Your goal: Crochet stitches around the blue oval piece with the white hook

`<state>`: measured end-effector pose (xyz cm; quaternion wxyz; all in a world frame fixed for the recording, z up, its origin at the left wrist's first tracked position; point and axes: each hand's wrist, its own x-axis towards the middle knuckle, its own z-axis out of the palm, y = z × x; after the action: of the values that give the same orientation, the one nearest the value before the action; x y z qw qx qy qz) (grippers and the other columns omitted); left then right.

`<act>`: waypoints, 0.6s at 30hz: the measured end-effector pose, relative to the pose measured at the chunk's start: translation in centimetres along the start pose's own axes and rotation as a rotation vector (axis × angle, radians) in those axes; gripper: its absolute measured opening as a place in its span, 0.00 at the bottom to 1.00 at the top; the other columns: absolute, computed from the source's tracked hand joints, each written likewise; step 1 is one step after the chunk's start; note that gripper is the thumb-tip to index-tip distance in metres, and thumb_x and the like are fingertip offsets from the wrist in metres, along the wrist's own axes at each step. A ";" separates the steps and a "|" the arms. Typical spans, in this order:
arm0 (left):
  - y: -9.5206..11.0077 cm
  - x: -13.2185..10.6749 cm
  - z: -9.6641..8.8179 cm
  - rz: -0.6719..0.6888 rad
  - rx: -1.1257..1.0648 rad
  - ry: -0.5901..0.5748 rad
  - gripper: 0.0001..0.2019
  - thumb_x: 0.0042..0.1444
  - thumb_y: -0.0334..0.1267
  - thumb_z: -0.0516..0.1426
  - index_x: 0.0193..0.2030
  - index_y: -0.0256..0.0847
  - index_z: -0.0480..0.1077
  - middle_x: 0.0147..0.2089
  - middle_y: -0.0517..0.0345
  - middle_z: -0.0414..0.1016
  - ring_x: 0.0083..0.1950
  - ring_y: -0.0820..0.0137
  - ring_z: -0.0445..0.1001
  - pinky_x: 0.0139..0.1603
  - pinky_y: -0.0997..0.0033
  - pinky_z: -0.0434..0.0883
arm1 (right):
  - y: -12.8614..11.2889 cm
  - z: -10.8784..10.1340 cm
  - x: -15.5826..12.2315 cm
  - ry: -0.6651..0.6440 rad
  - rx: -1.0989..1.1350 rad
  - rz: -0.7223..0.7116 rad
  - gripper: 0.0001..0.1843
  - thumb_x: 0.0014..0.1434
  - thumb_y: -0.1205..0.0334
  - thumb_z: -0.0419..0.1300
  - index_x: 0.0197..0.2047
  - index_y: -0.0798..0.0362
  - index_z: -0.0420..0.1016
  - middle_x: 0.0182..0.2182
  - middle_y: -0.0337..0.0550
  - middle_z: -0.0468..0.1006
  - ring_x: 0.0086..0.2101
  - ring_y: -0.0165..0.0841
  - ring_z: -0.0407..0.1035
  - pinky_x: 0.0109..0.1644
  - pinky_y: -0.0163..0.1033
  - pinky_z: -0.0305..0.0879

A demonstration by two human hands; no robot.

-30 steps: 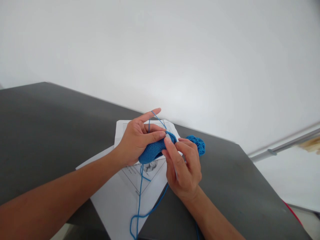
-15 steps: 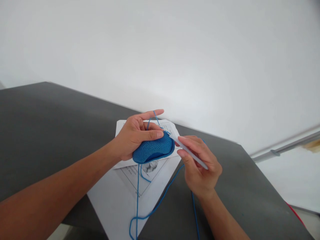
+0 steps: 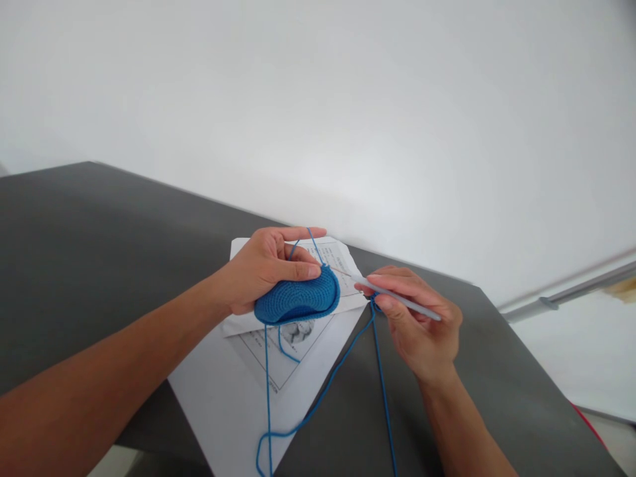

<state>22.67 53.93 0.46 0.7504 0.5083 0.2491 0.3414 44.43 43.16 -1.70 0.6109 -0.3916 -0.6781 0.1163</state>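
A blue crocheted piece (image 3: 298, 295), curved like a shallow cup, is pinched between the thumb and fingers of my left hand (image 3: 265, 268). Blue yarn (image 3: 315, 244) loops over its stretched index finger and runs down to the piece's top edge. My right hand (image 3: 422, 318) holds a crochet hook (image 3: 400, 298) by its pale grey handle, pen-like. The hook's thin metal shaft points left, its tip close to the upper right edge of the piece; whether it sits in a loop I cannot tell. Under the right fingers shows a small blue yarn bundle (image 3: 376, 303), partly hidden.
Printed paper sheets (image 3: 233, 391) lie beneath the hands on a dark grey table (image 3: 124, 265). Loose yarn strands (image 3: 325, 391) trail over paper and table toward the near edge. A white wall (image 3: 318, 99) rises behind; a grey rail (image 3: 571, 291) runs at the right.
My right hand and the hook have moved right, away from the piece, baring the metal shaft and the small yarn bundle. The piece has shifted slightly left, and my left index finger is a little lower.
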 end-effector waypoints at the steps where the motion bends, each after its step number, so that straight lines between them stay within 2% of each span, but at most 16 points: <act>1: 0.1 0.0 0.0 -0.008 0.007 -0.003 0.37 0.45 0.30 0.74 0.64 0.35 0.73 0.31 0.57 0.82 0.30 0.72 0.77 0.33 0.74 0.73 | -0.1 -0.1 0.1 -0.009 -0.023 -0.010 0.14 0.63 0.69 0.67 0.49 0.44 0.86 0.37 0.43 0.85 0.39 0.38 0.78 0.41 0.46 0.77; 8: 0.3 0.1 -0.3 -0.050 0.066 -0.013 0.36 0.42 0.30 0.75 0.61 0.34 0.76 0.30 0.58 0.82 0.29 0.72 0.75 0.31 0.73 0.71 | -0.8 -0.6 0.9 -0.056 -0.121 -0.054 0.09 0.63 0.65 0.68 0.46 0.45 0.87 0.34 0.45 0.87 0.36 0.39 0.79 0.36 0.45 0.76; 12: 0.5 0.0 -0.4 -0.072 0.098 -0.019 0.36 0.40 0.30 0.75 0.60 0.34 0.77 0.30 0.57 0.81 0.29 0.72 0.75 0.31 0.73 0.70 | -1.0 -0.9 1.0 -0.110 -0.152 -0.073 0.13 0.62 0.69 0.68 0.48 0.45 0.86 0.35 0.44 0.87 0.37 0.39 0.80 0.37 0.45 0.76; 18: 0.7 0.0 -0.6 -0.080 0.142 -0.036 0.37 0.45 0.29 0.73 0.64 0.31 0.73 0.29 0.58 0.80 0.29 0.74 0.74 0.31 0.75 0.70 | -0.8 -1.3 0.9 -0.180 -0.179 -0.106 0.19 0.61 0.74 0.68 0.51 0.44 0.85 0.38 0.43 0.87 0.38 0.38 0.79 0.40 0.45 0.77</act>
<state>22.05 54.49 0.86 0.7298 0.5561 0.2791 0.2833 45.39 42.80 -0.20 0.5153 -0.3964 -0.7576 0.0576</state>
